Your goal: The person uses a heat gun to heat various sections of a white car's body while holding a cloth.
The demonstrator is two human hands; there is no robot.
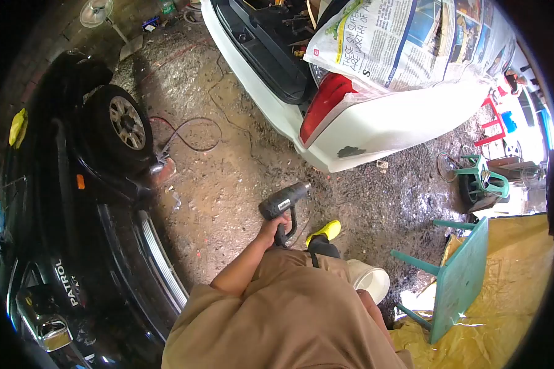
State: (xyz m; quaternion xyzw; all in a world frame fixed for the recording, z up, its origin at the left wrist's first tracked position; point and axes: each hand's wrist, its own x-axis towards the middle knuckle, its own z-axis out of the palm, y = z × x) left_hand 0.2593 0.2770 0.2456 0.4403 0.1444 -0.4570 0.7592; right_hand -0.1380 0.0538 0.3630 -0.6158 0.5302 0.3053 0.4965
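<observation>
Left hand (277, 226) closed around the grip of a black heat gun (282, 202), held out in front of the body above the floor; the right hand is hidden beside the brown shirt (289, 307), so its state cannot be told. The heat gun's long axis runs slantwise, its metal nozzle pointing ahead and to the right, toward a white car, well apart from it.

Close by are a bright yellow shoe (330, 230) and a round white bucket (356, 270). The floor (228, 203) is brown, gritty and wet in places, in a cluttered workshop. To the right, a green table (465, 277) lies on its side, legs sticking out leftward, by a creased yellow-brown sheet (511, 270).

A glossy black car (86, 227) lines the left side. Ahead, the white car (412, 120) has a smooth, curved bumper with a dark patch, a red tail light (327, 101) and a newspaper (400, 55) covering. Farther off stand green stools (495, 184) and a round fan (96, 12).
</observation>
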